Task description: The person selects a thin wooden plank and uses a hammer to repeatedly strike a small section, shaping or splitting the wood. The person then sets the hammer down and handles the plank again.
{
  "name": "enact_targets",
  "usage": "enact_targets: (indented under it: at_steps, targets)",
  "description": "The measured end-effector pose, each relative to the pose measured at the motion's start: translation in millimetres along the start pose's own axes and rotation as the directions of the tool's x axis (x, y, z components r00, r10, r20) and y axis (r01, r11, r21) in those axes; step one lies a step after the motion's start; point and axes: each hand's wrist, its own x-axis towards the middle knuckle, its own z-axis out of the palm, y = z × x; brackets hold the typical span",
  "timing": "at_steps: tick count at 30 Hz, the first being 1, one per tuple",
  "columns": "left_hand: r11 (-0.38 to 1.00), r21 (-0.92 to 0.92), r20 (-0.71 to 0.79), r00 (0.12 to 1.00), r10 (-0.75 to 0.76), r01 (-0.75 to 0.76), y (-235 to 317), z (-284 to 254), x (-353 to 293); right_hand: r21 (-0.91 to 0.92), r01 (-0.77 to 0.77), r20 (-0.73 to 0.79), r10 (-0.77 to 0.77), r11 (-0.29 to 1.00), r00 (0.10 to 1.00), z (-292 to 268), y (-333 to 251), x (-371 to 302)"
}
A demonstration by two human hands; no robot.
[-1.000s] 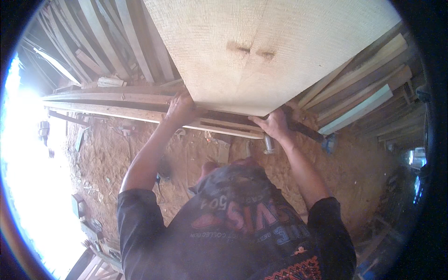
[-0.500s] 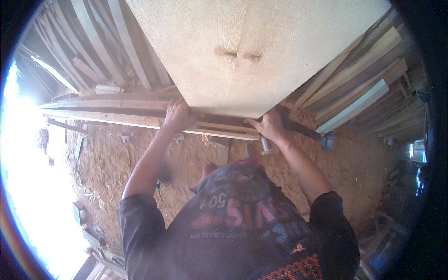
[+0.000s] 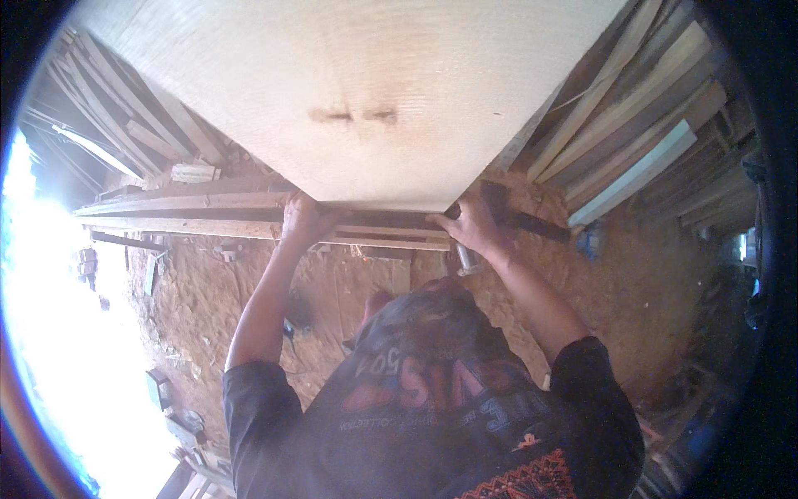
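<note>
A large pale wooden board [image 3: 399, 154] with two dark knot marks stands upright before me and fills the upper middle of the view. My left hand [image 3: 302, 219] grips its lower left corner, the thumb pointing inward along the bottom edge. At the lower right corner, my right hand [image 3: 475, 224] is closed on the board in the same way, with its thumb along the near side. The fingers of both hands are partly hidden behind the board. Just below its bottom edge run long wooden beams [image 3: 199, 224] of a low bench.
Long planks [image 3: 179, 125] lean at the left, and more timber [image 3: 636, 170] is stacked at the right. A metal clamp-like part [image 3: 467, 259] sticks out under my right hand. Shavings cover the brown ground [image 3: 208, 308]. A dark power tool [image 3: 295, 312] lies by my feet.
The board has turned slightly, its bottom edge now nearly level instead of slanting down to the right. Both hands have shifted a little left with it and keep their hold.
</note>
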Motion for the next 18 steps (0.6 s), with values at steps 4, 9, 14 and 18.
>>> enact_targets:
  at_steps: [4, 9, 14, 18]
  targets:
    - [0.985, -0.038, 0.125, 0.979, -0.163, 0.169, 6.5, -2.6, -2.6, 0.014, 0.1, -0.046, -0.1, 0.995, 0.994, 3.2, 6.3, -1.1]
    - [0.995, -0.04, -0.164, 0.983, 0.08, -0.087, 15.3, -0.7, -3.6, 0.004, 0.093, -0.049, -0.093, 0.996, 0.994, 4.1, 12.9, 1.4]
    - [0.957, -0.118, 0.179, 0.954, -0.241, 0.264, 17.7, 0.9, -2.6, 0.143, 0.083, -0.076, -0.073, 0.986, 0.994, 6.7, 11.4, 0.4]
    - [0.974, 0.219, 0.104, 0.991, -0.082, 0.058, 5.4, 6.6, -0.1, 0.273, 0.026, -0.061, -0.009, 0.962, 0.998, 10.0, 10.6, -0.3]
